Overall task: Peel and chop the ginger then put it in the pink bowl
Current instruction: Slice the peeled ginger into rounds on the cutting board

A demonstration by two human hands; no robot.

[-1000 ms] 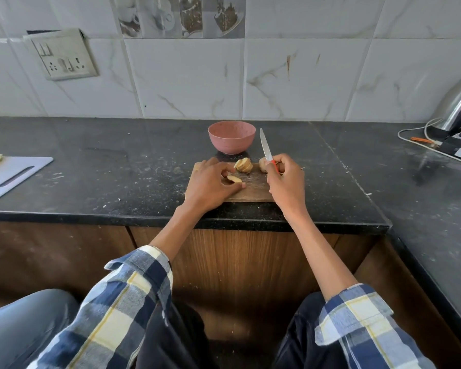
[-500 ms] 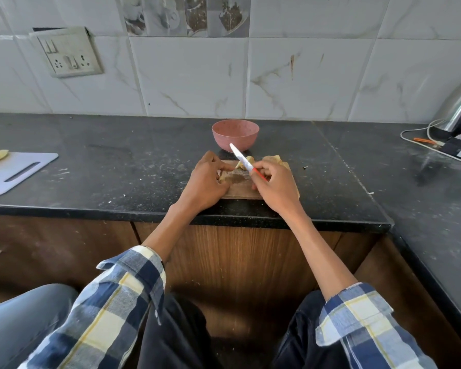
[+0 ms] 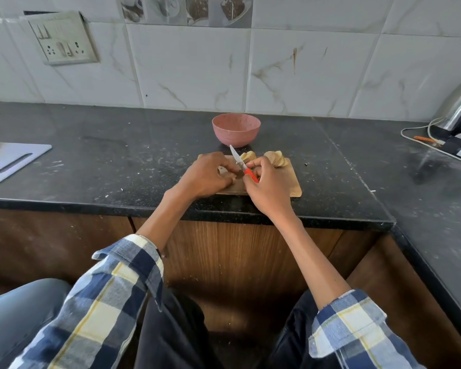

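Nearest the counter edge, both hands work over the wooden chopping board (image 3: 294,187). The left hand (image 3: 205,177) curls down over a small ginger piece (image 3: 222,170) at the board's 9 o'clock side, pinning it; most of that piece is hidden under the fingers. The right hand (image 3: 268,186) grips the red handle of the knife (image 3: 241,163), whose blade slants toward 11 o'clock, its lower part right against the left fingertips.

That closeness is the main hazard, I judge: the piece is small and rounded, so it could roll or skid under pressure and let the edge slide onto a finger. A hard push could also flick a chip off the board onto the dark countertop (image 3: 117,161).

Farther along, at the board's 12 and 1 o'clock edge, lie two more ginger chunks (image 3: 276,158), close to the rim where a knock from the right hand could tip them off. Beyond, at 12 o'clock, stands the pink bowl (image 3: 236,129), just behind the knife tip; no ginger is visible in it.
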